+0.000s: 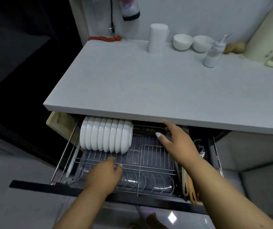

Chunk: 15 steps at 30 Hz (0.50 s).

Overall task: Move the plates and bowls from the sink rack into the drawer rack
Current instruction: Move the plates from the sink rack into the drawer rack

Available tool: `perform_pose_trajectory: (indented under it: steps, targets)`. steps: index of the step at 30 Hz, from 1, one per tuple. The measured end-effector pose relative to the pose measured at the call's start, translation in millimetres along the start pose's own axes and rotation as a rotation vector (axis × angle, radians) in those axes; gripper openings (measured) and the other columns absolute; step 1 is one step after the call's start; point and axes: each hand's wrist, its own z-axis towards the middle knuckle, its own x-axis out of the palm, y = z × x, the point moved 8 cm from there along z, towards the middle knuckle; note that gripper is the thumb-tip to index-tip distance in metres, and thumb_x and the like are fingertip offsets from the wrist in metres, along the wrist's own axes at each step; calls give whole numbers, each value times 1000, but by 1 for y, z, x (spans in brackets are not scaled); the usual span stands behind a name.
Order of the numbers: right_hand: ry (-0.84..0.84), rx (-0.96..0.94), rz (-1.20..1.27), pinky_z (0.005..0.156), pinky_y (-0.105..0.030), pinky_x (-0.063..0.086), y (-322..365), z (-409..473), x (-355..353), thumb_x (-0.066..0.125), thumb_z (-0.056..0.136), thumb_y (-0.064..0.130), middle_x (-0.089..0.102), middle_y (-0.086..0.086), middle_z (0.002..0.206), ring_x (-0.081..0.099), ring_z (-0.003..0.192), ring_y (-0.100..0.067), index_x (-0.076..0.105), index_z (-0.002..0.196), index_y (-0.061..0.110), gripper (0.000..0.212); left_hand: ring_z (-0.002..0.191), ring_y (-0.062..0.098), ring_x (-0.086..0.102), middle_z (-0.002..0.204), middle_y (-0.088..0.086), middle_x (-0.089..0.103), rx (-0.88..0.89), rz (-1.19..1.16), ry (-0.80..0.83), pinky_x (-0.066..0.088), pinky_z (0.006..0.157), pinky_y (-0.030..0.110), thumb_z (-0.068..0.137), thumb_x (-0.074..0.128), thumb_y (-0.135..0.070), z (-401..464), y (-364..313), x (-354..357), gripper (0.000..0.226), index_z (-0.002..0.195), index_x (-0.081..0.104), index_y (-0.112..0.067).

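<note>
I see my left hand (103, 172) spread empty over the front of the drawer rack (149, 164), my right hand (173, 141) open and empty farther back. White bowls (106, 137) stand on edge at its back left.

Head view: steep downward, close over open drawer rack (132, 162).
</note>
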Motion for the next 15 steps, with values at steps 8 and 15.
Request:
perform_pose_trajectory:
  steps: [8, 15]
  targets:
    - [-159, 66, -46, 98, -29, 39, -33, -51, -99, 48, 92, 52, 49, 3, 140, 46, 128, -15, 31, 148, 28, 63, 100, 19, 61, 109, -6, 67, 252, 36, -36, 50, 78, 31, 96, 40, -46, -1, -105, -22, 46, 136, 43, -25]
    - [-313, 170, -86, 92, -27, 39, -92, -105, -186, 44, 92, 56, 52, 1, 137, 48, 126, -15, 32, 148, 26, 64, 95, 15, 60, 99, -10, 65, 486, 136, -31, 51, 76, 32, 95, 41, -46, -16, -224, -14, 43, 133, 45, -26]
